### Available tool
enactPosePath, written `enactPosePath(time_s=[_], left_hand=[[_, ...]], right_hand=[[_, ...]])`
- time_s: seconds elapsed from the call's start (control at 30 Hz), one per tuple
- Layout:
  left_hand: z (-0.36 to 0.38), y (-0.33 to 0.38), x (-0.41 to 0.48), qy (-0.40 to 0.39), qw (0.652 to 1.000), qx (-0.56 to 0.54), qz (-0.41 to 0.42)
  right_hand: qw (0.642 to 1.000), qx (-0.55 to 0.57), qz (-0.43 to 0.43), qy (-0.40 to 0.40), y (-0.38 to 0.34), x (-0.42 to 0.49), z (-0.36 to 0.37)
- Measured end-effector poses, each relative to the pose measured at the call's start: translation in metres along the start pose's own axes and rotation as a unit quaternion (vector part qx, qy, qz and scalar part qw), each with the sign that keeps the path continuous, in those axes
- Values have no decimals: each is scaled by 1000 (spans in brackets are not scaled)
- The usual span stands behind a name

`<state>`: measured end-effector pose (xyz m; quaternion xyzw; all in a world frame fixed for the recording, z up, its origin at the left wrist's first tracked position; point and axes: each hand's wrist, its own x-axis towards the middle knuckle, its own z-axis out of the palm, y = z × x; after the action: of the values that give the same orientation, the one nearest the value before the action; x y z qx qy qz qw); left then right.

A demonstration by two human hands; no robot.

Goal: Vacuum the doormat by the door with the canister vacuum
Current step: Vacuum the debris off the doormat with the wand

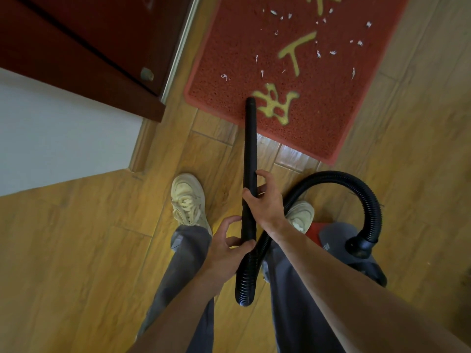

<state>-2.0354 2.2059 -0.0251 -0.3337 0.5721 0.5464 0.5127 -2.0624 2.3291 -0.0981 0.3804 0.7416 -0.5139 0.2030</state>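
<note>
A red doormat point(318, 98) with yellow characters lies ahead by the dark door point(102, 34), strewn with several white scraps point(318, 54). A black vacuum wand point(249, 149) points forward, its tip resting on the mat's near edge. My right hand point(265, 200) grips the wand at mid length. My left hand point(226, 248) holds its lower end where the ribbed black hose point(356, 184) joins. The hose loops right to the red and grey canister point(339, 238) on the floor by my right foot.
The floor is yellow wood planks point(76, 250). A white wall point(51, 136) with a dark door frame stands at the left. My two pale sneakers point(188, 197) stand just short of the mat, the right one partly hidden by my arm.
</note>
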Motion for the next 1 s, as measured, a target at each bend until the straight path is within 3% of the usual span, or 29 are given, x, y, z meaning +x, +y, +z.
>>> enactPosePath(time_s=[0.43, 0.57, 0.8, 1.0], left_hand=[[-6, 16, 9, 59, 997, -48, 29], [-10, 18, 12, 54, 997, -58, 25], [-13, 25, 11, 51, 996, -59, 34], [-11, 31, 15, 54, 996, -58, 30]], right_hand=[[996, -44, -71, -44, -26, 30, 23], [995, -64, -54, -55, -26, 38, 29], [994, -64, -87, -16, -25, 39, 33], [992, -82, -93, -31, -27, 48, 31]])
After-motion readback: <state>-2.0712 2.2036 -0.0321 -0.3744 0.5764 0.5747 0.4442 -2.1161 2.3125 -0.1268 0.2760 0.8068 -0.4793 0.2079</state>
